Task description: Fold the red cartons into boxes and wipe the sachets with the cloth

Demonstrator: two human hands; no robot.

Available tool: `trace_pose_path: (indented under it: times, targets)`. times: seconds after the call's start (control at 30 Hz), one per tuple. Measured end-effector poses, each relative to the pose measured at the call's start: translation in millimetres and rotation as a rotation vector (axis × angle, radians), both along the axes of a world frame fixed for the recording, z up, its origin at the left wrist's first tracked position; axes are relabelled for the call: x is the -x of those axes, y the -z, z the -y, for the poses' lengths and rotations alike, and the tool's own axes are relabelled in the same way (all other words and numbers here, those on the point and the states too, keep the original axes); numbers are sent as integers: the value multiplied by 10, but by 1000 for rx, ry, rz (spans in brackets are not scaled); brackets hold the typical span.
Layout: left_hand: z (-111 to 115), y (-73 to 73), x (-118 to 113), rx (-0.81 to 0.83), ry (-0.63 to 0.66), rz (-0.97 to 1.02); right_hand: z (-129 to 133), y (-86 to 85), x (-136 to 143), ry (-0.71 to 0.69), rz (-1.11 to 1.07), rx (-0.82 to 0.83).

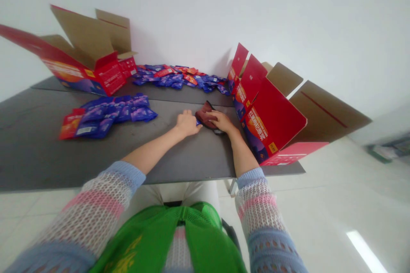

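Note:
My left hand is closed over the grey table, with a bit of a blue packet showing at its fingertips. Right beside it, my right hand grips a reddish-brown cloth with a dark edging. The cloth touches the blue packet, and the fingers hide most of the packet. To the left of my hands lies a spread of blue packets, overlapping in rows, with a red-orange packet at the left end.
A long pile of blue and red packets runs along the wall. An open red carton stands at the back left. Open red cartons line the right side, flaps sticking up and outward, close to my right forearm.

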State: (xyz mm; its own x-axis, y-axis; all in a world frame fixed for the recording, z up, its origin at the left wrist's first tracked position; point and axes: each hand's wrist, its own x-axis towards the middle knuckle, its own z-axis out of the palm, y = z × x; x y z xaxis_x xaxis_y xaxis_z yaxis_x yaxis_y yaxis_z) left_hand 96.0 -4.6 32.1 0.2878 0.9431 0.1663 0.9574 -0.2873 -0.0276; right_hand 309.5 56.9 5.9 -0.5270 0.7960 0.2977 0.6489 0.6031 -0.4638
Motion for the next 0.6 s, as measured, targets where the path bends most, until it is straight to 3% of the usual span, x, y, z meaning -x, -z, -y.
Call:
trace_pose_path:
  times: [0.27, 0.4, 0.6]
  targets:
    - [21, 96, 13, -5, 29, 14, 141, -276, -49, -282, -121, 287]
    - [34, 138, -2, -51, 12, 29, 218, -397, -172, -301, -131, 479]
    - [16, 29, 102, -55, -239, 127, 290, -472, -229, -293, -122, 693]
